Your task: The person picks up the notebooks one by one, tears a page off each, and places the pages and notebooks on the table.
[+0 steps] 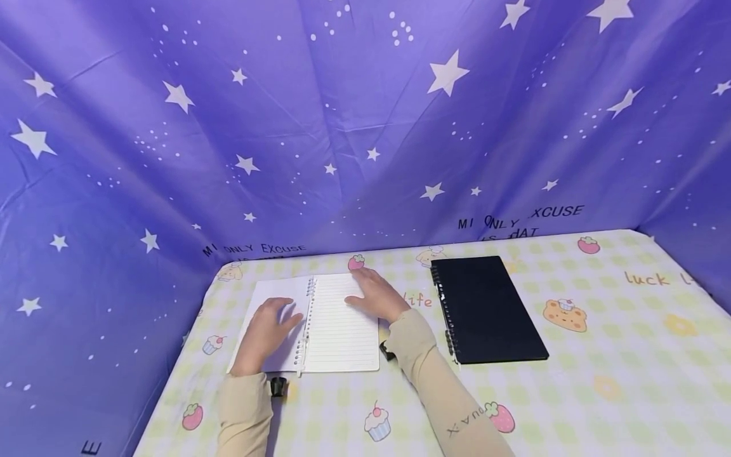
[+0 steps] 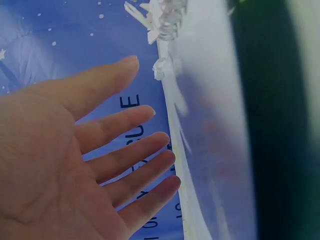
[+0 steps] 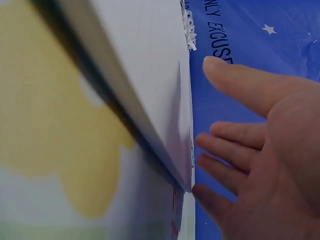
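Observation:
An open ring-bound notebook (image 1: 342, 339) lies flat, a blank page (image 1: 280, 289) on its left side and a lined page on its right. White binder rings (image 1: 310, 289) run down the middle. Over the blank page, my left hand (image 1: 265, 333) has its thumb apart from the relaxed fingers; the left wrist view shows its palm with nothing held. My right hand (image 1: 377, 295) is at the upper right of the lined page. In the right wrist view, its fingertips (image 3: 204, 195) are close to the notebook's edge, the fingers extended and the palm bare.
A closed black ring-bound notebook (image 1: 488, 311) lies to the right, past the right forearm. Beneath everything is a checked tablecloth (image 1: 320, 419) printed with cupcakes and strawberries. A purple star-patterned curtain (image 1: 342, 127) hangs behind the table and along its sides.

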### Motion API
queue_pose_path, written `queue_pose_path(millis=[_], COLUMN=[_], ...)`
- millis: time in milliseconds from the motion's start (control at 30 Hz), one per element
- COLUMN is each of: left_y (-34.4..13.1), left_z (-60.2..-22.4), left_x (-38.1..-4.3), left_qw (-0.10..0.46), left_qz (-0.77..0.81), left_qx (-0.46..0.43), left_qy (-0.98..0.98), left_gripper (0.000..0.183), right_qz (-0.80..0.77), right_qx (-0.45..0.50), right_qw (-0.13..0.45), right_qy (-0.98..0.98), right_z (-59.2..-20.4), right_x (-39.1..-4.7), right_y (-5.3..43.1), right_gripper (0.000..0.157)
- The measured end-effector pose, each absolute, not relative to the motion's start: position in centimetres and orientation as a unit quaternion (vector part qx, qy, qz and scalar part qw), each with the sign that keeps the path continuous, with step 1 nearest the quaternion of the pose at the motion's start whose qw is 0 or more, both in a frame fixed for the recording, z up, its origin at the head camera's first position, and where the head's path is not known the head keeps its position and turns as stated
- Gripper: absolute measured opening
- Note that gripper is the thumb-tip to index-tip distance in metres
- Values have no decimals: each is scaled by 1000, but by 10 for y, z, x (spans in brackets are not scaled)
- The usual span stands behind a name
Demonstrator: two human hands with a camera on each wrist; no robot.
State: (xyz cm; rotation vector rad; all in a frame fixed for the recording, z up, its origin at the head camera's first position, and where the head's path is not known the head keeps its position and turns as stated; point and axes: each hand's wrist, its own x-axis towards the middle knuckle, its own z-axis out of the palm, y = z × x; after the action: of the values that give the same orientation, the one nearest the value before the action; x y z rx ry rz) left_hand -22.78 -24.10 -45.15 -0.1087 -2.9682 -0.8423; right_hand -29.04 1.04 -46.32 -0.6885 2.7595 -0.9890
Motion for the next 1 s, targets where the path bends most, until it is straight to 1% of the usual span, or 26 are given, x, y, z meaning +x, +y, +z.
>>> queue_pose_path(millis=[167, 367, 533, 633, 767, 1000], left_y=[-239, -237, -237, -238, -238, -238], left_z=[-454, -457, -458, -457, -456, -458], left_x=[-228, -227, -225, -224, -224, -224], left_qw=[8, -16, -26, -29, -31, -32], left_qz=[-265, -257, -250, -249, -244, -244], left_qx=[-44, -46, -39, -37, -41, -39], left_qy=[-963, -965, -967, -967, -968, -968], left_gripper=[52, 60, 61, 60, 60, 59], right_qz=[-302, -291, -283, -277, -289, -358], right_qx=[-210, -199, -206, -204, -197, -163], right_qw=[71, 73, 61, 30, -17, -61], right_qy=[927, 933, 935, 939, 937, 917], right_z=[-466, -466, -463, -463, -464, -466], right_x=[-292, -292, -292, -294, -296, -300], right_y=[17, 21, 19, 19, 18, 17], right_gripper=[76, 76, 73, 66, 50, 34])
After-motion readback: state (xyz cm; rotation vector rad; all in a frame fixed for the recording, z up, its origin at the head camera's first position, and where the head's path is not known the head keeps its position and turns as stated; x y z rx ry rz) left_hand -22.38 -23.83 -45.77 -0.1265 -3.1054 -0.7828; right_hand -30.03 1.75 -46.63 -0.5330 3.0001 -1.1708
